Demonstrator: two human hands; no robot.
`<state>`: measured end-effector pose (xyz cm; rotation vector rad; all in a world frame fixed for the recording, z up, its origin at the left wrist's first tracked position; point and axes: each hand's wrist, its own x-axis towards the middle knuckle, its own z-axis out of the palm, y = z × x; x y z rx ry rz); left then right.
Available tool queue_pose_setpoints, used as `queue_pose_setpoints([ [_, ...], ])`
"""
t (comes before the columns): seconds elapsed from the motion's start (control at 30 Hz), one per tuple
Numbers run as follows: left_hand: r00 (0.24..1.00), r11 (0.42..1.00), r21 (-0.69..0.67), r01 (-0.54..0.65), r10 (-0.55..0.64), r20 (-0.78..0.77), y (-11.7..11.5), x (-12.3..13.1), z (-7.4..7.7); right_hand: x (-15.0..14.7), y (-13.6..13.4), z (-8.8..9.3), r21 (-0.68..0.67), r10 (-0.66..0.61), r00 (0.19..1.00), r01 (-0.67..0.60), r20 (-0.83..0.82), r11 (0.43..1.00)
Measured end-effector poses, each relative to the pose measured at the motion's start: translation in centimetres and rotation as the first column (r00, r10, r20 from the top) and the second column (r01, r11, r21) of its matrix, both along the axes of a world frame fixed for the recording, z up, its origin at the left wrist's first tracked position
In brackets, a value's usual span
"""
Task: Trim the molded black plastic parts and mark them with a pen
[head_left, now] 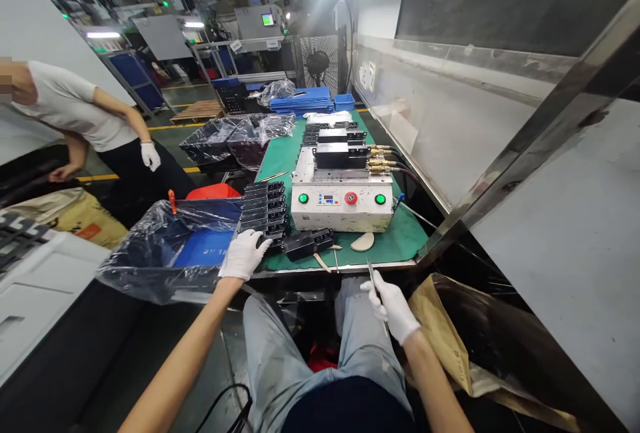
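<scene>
Black plastic parts (263,210): one stack, ranged at the near left corner of the green mat (400,240), which covers the workbench. Beside the bench, left: blue bin (200,250) lined with clear plastic, its sheet spilling toward the stack. Beyond it: co-worker in a white T-shirt (70,103), standing, gloved. Near right: brown paper bag (440,333). On the mat: white control box (340,206) with a red stop button (351,198) and two green buttons; black blocks (331,155) on the fixture behind it; brass hose fittings (381,161) at its right. One loose black part (307,244) lies just right of the stack, close to the mat's edge and in the way of anything moved along it. Left hand (243,254): white-gloved, open, fingers resting on the stack's near end, not visibly gripping. Right hand (395,306): white-gloved, closed round slim metal tweezers (373,283), held above the lap, apart from the bench.
</scene>
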<state>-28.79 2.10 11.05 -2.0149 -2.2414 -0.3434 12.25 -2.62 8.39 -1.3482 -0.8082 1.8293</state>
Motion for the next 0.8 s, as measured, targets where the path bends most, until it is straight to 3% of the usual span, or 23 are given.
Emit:
queue_pose_setpoints([
  [0.1, 0.998, 0.999, -0.048, -0.018, 0.015, -0.069, -0.6, -1.0, 0.2, -0.9, 3.1, -3.3, -0.183, -0.057, 0.992, 0.036, -0.112, 0.982],
  [0.17, 0.996, 0.997, -0.081, -0.020, 0.012, -0.094, -0.6, -1.0, 0.2, -1.0, 3.5, -4.9, -0.251, -0.096, 0.990, 0.066, -0.108, 0.966],
  [0.37, 0.995, 0.989, -0.137, -0.055, 0.042, -0.091, 0.7, -1.2, 0.6, 0.8, -1.4, -7.4, -0.304, -0.151, 0.979, 0.103, -0.139, 0.947],
  [0.5, 0.997, 0.982, -0.171, -0.075, 0.073, -0.019, 1.3, -1.3, 0.7, 1.1, -4.1, -7.7, -0.295, -0.169, 0.974, 0.119, -0.151, 0.948],
  [0.63, 0.980, 0.973, -0.207, -0.101, 0.134, 0.149, 0.3, -1.1, 0.6, -0.4, -4.8, -7.1, -0.247, -0.123, 0.986, 0.093, -0.108, 0.964],
  [0.73, 0.908, 0.962, -0.195, -0.192, 0.250, 0.336, -2.0, -1.2, 0.8, -1.8, -5.0, -5.9, -0.168, -0.075, 0.996, 0.066, -0.054, 0.984],
  [0.8, 0.808, 0.941, -0.165, -0.296, 0.338, 0.482, -4.2, -1.3, 1.2, -2.8, -5.2, -4.4, -0.080, -0.046, 0.999, 0.045, -0.010, 0.996],
])
